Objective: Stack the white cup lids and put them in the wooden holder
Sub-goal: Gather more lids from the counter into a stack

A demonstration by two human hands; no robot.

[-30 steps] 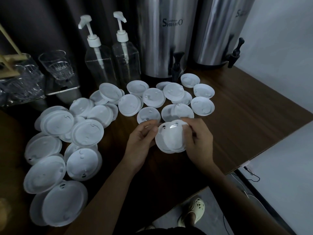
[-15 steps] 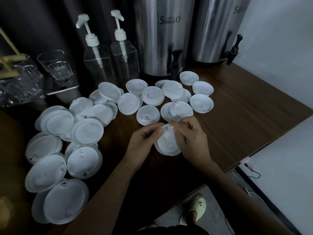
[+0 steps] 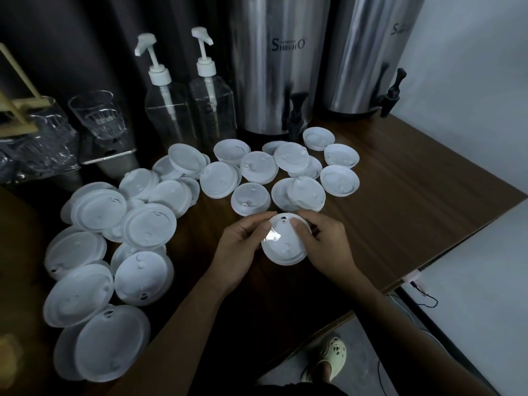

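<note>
Both hands hold a small stack of white cup lids (image 3: 284,242) just above the dark wooden table (image 3: 414,195). My left hand (image 3: 241,247) grips its left rim with the thumb on top. My right hand (image 3: 325,242) grips the right rim, thumb also on top. Several loose white lids (image 3: 251,195) lie scattered behind the hands. Larger white lids (image 3: 150,225) spread over the left side of the table. A wooden frame (image 3: 20,108), perhaps the holder, shows at the far left edge, mostly cut off.
Two clear pump bottles (image 3: 168,110) and two steel drink dispensers (image 3: 274,67) with black taps stand at the back. Glass tumblers (image 3: 98,115) sit upside down on a metal rack at the back left. The table's front edge runs diagonally at right, with floor below.
The two lids, offset a second ago, now sit aligned as one stack. Both hands have shifted so the thumbs press on top.
</note>
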